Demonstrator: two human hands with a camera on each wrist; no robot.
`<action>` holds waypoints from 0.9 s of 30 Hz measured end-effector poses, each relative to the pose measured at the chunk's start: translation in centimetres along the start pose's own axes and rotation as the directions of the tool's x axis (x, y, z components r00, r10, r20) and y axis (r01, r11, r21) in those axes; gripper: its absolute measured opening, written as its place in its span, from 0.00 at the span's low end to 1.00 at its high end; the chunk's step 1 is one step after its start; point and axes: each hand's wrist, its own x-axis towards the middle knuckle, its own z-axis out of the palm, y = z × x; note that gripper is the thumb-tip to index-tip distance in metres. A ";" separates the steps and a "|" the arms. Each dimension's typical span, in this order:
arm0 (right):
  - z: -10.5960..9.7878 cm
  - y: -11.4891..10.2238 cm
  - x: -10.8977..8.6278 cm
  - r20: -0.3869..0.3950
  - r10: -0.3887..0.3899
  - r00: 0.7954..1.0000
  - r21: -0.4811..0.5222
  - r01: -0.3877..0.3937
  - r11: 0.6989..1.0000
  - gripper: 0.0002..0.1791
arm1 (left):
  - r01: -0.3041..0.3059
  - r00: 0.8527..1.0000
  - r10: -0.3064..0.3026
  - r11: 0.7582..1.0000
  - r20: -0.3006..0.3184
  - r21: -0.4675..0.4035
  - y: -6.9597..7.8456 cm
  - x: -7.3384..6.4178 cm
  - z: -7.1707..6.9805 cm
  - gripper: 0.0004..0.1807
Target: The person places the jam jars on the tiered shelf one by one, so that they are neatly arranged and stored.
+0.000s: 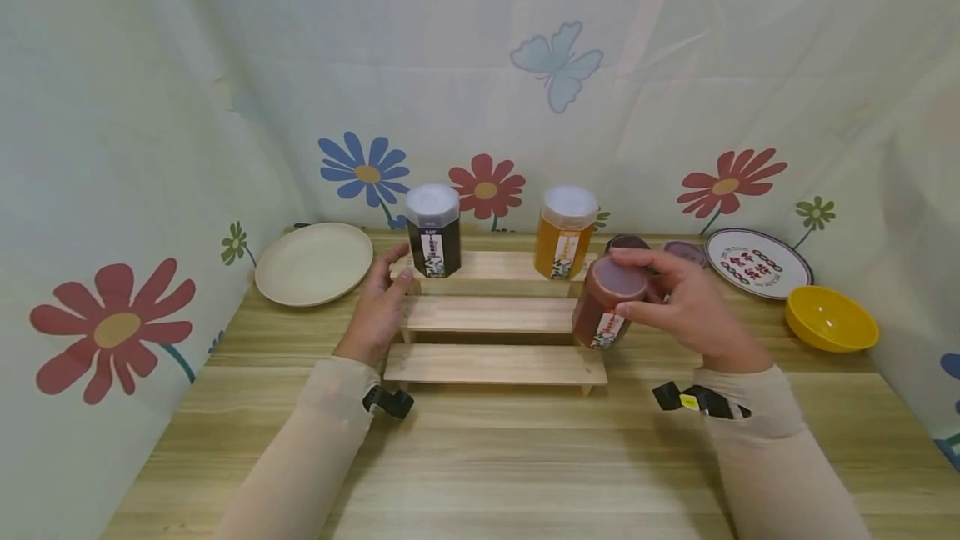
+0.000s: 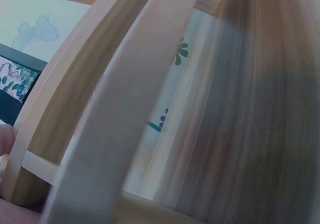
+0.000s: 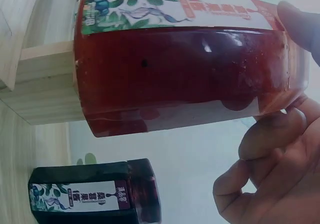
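Observation:
My right hand [image 1: 686, 302] grips a jar of red liquid [image 1: 604, 307] near its lid. The jar is slightly tilted, and its base overlaps the right end of the middle step. My left hand [image 1: 379, 307] holds the left end of the stepped wooden rack [image 1: 495, 363] at its top step, thumb in front. On the top step stand a dark jar [image 1: 435, 232] at the left and an orange jar [image 1: 566, 233] toward the right. In the right wrist view the red jar's label faces up, above another dark jar [image 3: 85, 194] behind the rack.
A cream plate [image 1: 313, 265] lies at the back left. At the right are a white patterned plate [image 1: 759, 263] and a yellow bowl [image 1: 831, 320]. A purple-lidded jar [image 1: 684, 252] shows partly behind my right hand. A flowered curtain [image 1: 420, 98] surrounds the wooden table [image 1: 517, 457].

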 end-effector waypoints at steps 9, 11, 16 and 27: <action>0.9 0.2 0.2 -0.005 -0.040 0.999 0.059 0.041 0.997 0.32 | 0.002 1.000 -0.002 1.000 -0.007 0.017 -0.2 0.0 -0.1 0.29; 1.2 0.2 0.3 -0.006 -0.030 1.000 0.066 0.030 0.997 0.32 | 0.002 1.000 -0.002 1.000 -0.006 0.016 -0.2 0.0 -0.1 0.29; 1.9 0.3 0.5 -0.017 -0.021 1.000 0.078 0.022 0.997 0.32 | 0.006 1.000 -0.006 1.000 0.000 0.011 -0.1 -0.1 0.0 0.29; 2.6 0.3 0.7 -0.018 -0.030 0.999 0.089 0.031 0.996 0.32 | -0.018 1.000 0.018 1.000 -0.008 0.002 -0.2 0.0 0.1 0.28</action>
